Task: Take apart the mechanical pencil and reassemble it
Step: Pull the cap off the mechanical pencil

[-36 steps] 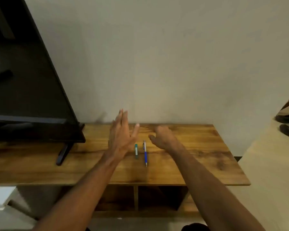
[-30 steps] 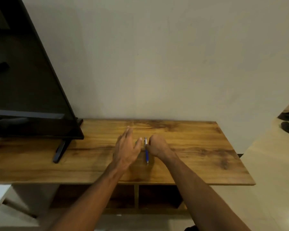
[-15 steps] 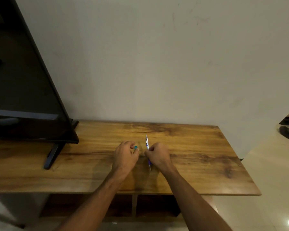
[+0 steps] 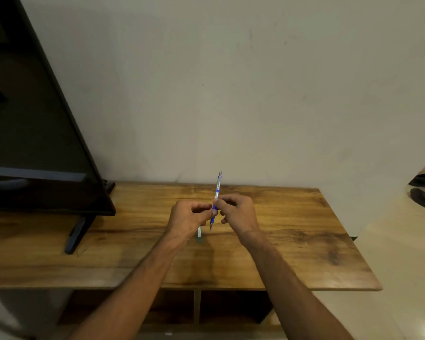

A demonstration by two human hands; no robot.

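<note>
— Where is the mechanical pencil (image 4: pixel 216 192) held?

— At the centre of the frame, above the wooden table (image 4: pixel 292 229). It is pinched at its blue grip by the right hand (image 4: pixel 238 213), with the left hand (image 4: pixel 189 217) closed on the same section from the other side.

— And its long axis?

— Nearly upright — cap end toward the top of the frame, tip pointing down between the two hands. The tip is judged nearer the left fingers, so unscrewing there seems likeliest.

— Anything else?

— A small white-and-green piece (image 4: pixel 199 233) is seen below the left hand; whether it is gripped cannot be told.
</note>
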